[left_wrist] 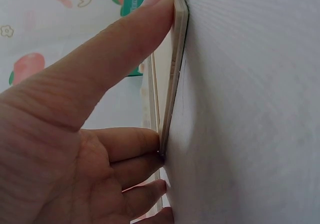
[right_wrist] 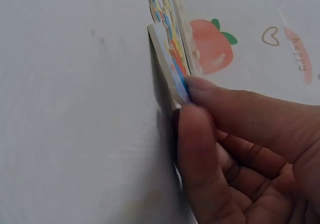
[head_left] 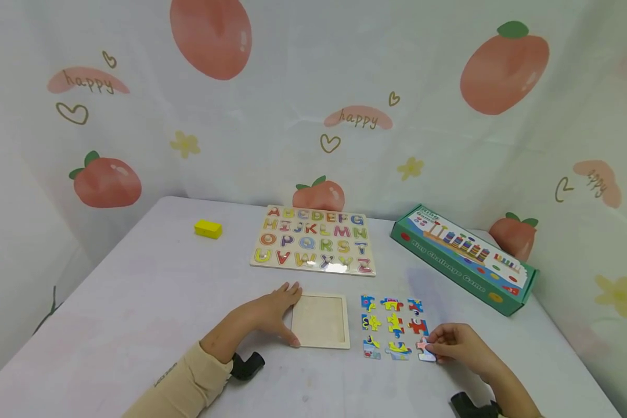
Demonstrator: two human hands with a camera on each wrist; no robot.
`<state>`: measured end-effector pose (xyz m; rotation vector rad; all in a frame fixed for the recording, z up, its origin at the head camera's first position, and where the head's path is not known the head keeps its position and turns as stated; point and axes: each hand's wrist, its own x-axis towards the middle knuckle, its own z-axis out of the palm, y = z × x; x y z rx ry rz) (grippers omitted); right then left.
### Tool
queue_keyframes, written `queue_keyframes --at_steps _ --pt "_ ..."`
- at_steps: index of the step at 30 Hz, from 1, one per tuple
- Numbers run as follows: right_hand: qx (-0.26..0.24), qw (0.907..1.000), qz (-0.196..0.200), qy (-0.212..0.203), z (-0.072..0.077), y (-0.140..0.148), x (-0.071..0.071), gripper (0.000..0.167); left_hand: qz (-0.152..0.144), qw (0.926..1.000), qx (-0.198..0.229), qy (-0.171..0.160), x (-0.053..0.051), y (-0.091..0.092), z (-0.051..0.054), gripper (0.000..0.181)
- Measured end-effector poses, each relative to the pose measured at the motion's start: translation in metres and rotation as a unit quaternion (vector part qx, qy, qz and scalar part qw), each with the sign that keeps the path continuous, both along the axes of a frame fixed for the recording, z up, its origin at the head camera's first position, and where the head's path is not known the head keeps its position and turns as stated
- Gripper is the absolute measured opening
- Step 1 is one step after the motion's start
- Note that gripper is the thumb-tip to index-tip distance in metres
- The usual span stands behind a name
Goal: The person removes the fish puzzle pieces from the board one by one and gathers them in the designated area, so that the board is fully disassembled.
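My left hand [head_left: 276, 310] rests along the left side of a shallow wooden puzzle tray [head_left: 346, 322], its thumb at the near corner and fingertips by the far one. Seen from the left wrist, the thumb lies over the edge of the tray [left_wrist: 175, 49] and the fingers touch farther along. My right hand [head_left: 462, 348] pinches the pink and white jigsaw piece [head_left: 425, 350] at the near right of the spread pieces. In the right wrist view, thumb and forefinger hold that piece [right_wrist: 167, 64] by its end, slightly tilted off the table. Several other jigsaw pieces [head_left: 395, 325] lie in rows beside the tray.
Behind the tray lies a wooden alphabet board [head_left: 313, 239] with colourful letters. A green Ring Challenge Game box [head_left: 465, 258] sits at the back right. Far left on the white-covered table [head_left: 151, 302] is a yellow block [head_left: 208, 229]. A printed fabric backdrop [head_left: 271, 133] hangs behind.
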<state>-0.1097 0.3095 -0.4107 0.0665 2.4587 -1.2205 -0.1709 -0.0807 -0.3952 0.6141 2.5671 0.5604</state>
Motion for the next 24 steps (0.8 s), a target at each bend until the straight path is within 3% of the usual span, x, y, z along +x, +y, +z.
queue_keyframes --at_steps 8,24 --pt "0.028 0.9991 0.020 0.026 -0.001 -0.005 0.000 0.031 0.003 1.0000 -0.002 -0.004 0.001 -0.001 -0.002 0.108" --pt "0.069 0.9972 0.003 0.028 -0.006 -0.011 0.000 0.018 -0.001 1.0000 0.001 -0.005 0.001 -0.002 -0.006 0.108"
